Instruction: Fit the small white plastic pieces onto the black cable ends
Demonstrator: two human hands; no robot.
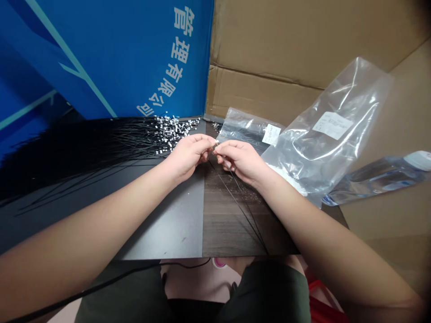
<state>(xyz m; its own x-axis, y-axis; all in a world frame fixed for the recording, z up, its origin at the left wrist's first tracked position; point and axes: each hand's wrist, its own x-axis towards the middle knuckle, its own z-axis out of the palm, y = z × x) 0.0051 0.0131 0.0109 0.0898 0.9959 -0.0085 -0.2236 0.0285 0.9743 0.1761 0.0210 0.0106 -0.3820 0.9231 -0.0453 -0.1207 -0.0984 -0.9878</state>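
Observation:
Above the table, my left hand (190, 157) and my right hand (243, 162) meet fingertip to fingertip. A tiny white connector (216, 142) shows between them, pinched by the left thumb and forefinger. Thin black wires (247, 208) run from the right fingers down toward the table's front edge. The right thumb and forefinger are closed close to the connector; whether a wire end sits inside it is too small to tell. To the left lies a large bundle of black wires (111, 137), many tipped with white connectors (173, 130).
A large clear plastic bag (357, 112) with small white pieces (291, 179) stands at the right. Behind the hands lies a smaller labelled bag (240, 128) of black wires. A water bottle (377, 179) lies at far right. Blue panel (134, 49) and cardboard (269, 36) wall the back.

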